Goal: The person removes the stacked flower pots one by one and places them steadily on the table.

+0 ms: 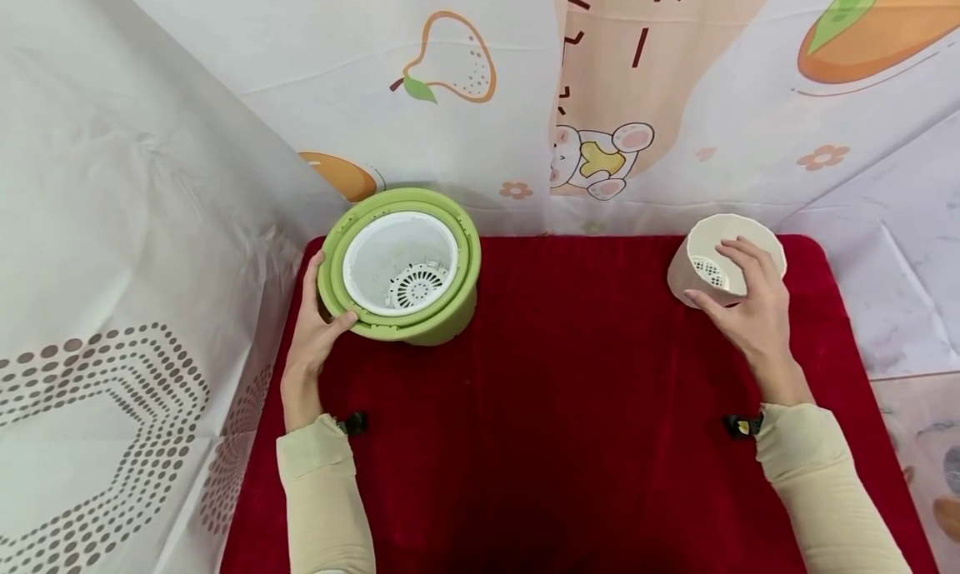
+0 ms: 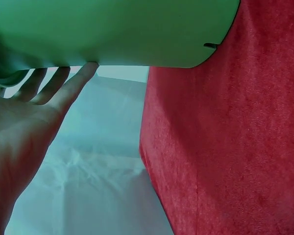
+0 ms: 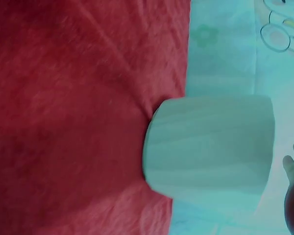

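- Nearest, at seven and four o'clock in the head view: sleeves (image 1: 326,491) (image 1: 817,482), pale, ending at the wrists.
- At six o'clock, spreading away toward twelve: table (image 1: 570,441), covered in red plush. Likely to drag on anything pushed across; better to lift than slide.
- Between eight and nine o'clock: left hand (image 1: 311,341), holding green pot (image 1: 442,322), thumb over the rim at its seven o'clock, fingers along the outer wall at its nine.
- Just past three o'clock: right hand (image 1: 753,311), fingers parted from thumb in a loose curve about cream pot (image 1: 682,274). Apparently just off the rim in the right wrist view; cannot tell contact for certain.
- At nine o'clock on the table, near the far left corner: green pot, seemingly upright. Probably stiff, smooth plastic, light for its bulk; apt to slip or twist in a one-sided grip. Take hold beneath the broad lip, at its three and nine.
- Inside green pot: white liner (image 1: 378,257), slotted at the bottom. Probably thin and rigid. Cannot tell loose from fixed, so best kept level; grasp by its rim.
- At three o'clock, near the far right corner: cream pot, upright, wavy-rimmed, perforated below. Probably very light, thin-walled, easily knocked over. Pinch the rim gently, thumb outside, fingers inside.
- Farthest, at twelve o'clock: cloth (image 1: 517,132), hung upright, printed with fruit.
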The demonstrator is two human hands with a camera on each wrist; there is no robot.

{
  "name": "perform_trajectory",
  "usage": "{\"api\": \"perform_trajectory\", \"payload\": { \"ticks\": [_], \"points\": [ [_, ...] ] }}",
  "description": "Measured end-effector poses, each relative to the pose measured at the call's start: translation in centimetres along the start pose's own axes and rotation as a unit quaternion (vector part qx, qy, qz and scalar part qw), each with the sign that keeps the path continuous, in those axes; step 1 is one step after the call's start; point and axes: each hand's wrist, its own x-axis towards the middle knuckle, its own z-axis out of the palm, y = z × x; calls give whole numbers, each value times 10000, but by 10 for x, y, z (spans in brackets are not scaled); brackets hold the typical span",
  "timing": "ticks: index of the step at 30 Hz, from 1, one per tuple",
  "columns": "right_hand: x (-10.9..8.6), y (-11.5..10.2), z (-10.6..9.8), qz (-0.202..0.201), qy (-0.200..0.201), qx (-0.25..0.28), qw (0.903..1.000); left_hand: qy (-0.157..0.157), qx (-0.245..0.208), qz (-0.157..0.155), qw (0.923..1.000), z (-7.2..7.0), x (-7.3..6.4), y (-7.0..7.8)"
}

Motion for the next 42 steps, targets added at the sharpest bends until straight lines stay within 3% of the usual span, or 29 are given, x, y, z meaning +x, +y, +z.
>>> {"api": "perform_trajectory", "payload": {
  "ticks": [6,13,22,35,42],
  "points": [
    [8,-14,13,-294,-190,-14,9994,68,120,-24,9999,-2,-2,2],
    [14,-24,25,-632,-392,72,9972,-43,-103,131,9999,-1,1,-4],
    [18,-48,44,-1354,-1301,107,9822,49,-164,232,9996,1,0,-7],
    [26,-72,63,-1700,-1565,273,9725,106,-310,344,9989,6,1,-9],
    [33,-96,87,-1739,-1916,481,9648,188,-244,316,9990,4,-1,-8]
  ]
}}
